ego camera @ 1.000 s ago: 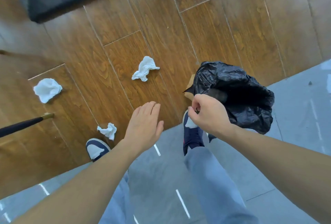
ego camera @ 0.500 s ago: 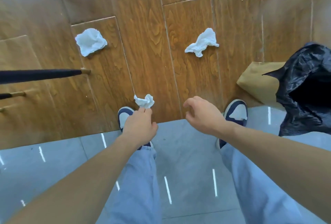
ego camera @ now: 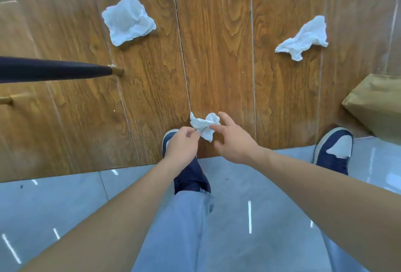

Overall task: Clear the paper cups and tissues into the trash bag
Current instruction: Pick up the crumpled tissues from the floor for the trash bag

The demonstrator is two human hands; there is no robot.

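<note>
A small crumpled white tissue (ego camera: 204, 126) is just above the wood floor by my left shoe. My left hand (ego camera: 182, 148) pinches its left edge with the fingertips. My right hand (ego camera: 235, 141) is beside it with fingers spread, and one fingertip touches the tissue's right side. Two more crumpled tissues lie on the wood floor: a larger one (ego camera: 128, 20) at the upper left and a long one (ego camera: 303, 38) at the upper right. Neither the trash bag nor any paper cup is in view.
A black furniture leg with a brass tip (ego camera: 54, 69) slants in from the left, with another brass foot (ego camera: 6, 100) below it. A brown box-like object (ego camera: 377, 106) sits at the right edge. My shoes (ego camera: 334, 152) stand where wood meets grey tile.
The view has dropped closer to the floor and the black trash bag has left the frame. My left hand took hold of the small tissue, and my right hand moved in beside it.
</note>
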